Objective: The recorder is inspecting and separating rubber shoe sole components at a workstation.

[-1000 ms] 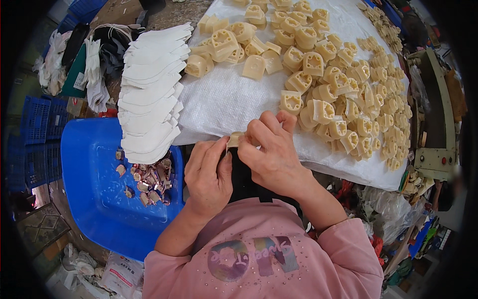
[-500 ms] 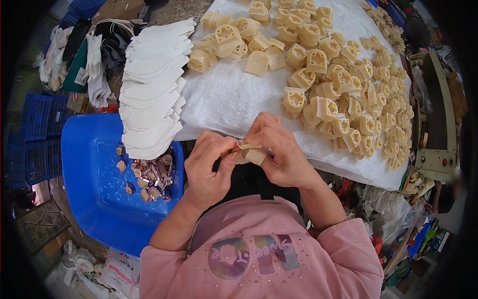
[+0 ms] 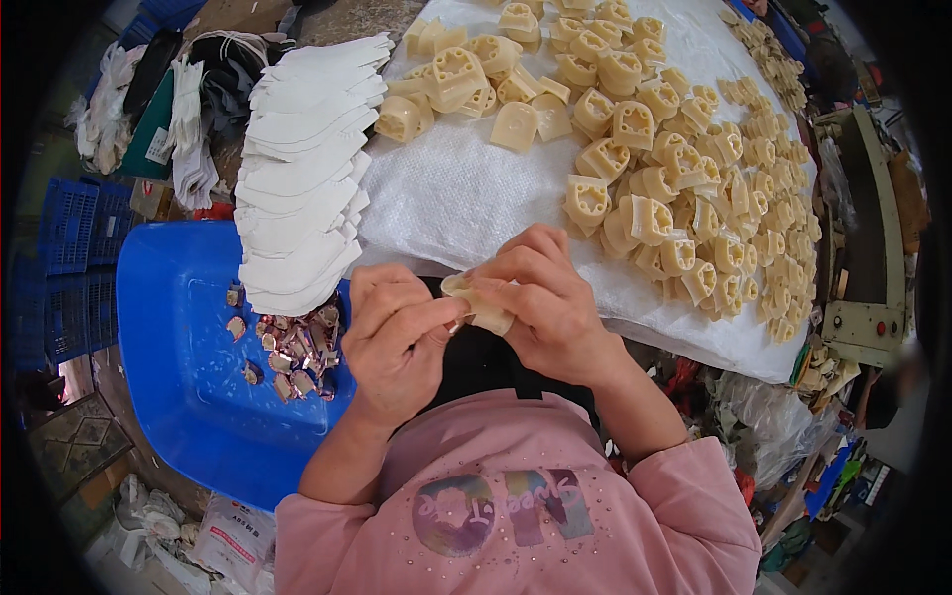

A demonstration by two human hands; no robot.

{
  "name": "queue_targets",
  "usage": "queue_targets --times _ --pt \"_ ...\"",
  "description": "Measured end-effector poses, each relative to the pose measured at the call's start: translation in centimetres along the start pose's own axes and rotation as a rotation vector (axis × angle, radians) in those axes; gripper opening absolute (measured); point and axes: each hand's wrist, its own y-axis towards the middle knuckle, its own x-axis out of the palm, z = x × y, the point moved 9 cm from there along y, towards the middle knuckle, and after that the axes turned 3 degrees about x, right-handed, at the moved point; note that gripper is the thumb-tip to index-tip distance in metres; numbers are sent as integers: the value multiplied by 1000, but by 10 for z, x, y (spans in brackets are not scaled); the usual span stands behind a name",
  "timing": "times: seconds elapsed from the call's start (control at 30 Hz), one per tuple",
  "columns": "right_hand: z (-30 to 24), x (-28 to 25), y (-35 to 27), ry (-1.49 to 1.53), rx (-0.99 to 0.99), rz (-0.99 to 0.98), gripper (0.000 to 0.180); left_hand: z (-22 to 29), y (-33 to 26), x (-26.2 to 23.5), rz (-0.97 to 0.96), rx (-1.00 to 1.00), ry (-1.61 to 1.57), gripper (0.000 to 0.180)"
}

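My right hand [image 3: 550, 307] grips a small beige plastic shoe heel [image 3: 488, 311] in front of my chest, just off the table's near edge. A curved pale rim shows at its upper end, and my fingers cover its right side. At the heel's left edge is my left hand [image 3: 397, 332], with thumb and forefinger pinched together. What lies between those fingertips is too small to make out. Many similar beige heels [image 3: 632, 124] are heaped on the white woven sheet [image 3: 466, 203] beyond my hands. Fanned white cut pieces [image 3: 302, 149] overlap at the table's left.
A blue basin [image 3: 188, 416] at my left holds several shiny pinkish covered pieces [image 3: 293, 352]. Blue crates [image 3: 74, 228] stand farther left, near hanging gloves [image 3: 186, 119]. On the right are a pale green machine [image 3: 858, 327] and clear plastic bags [image 3: 764, 407].
My left hand has shifted slightly left, its fingertips now at the heel's edge. The heel has turned and moved a little left in my right hand. Its curved rim shows more.
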Motion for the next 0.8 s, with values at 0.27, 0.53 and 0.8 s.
queue_targets --times 0.27,0.53,0.8 --pt "35 7 -31 524 521 39 21 -14 -7 -21 153 -62 -79 23" --pt "46 24 -57 1182 760 386 22 4 -11 5 -1 -41 -380 22" --pt "31 18 -56 1053 755 268 25 26 -7 21 -137 205 87 25"
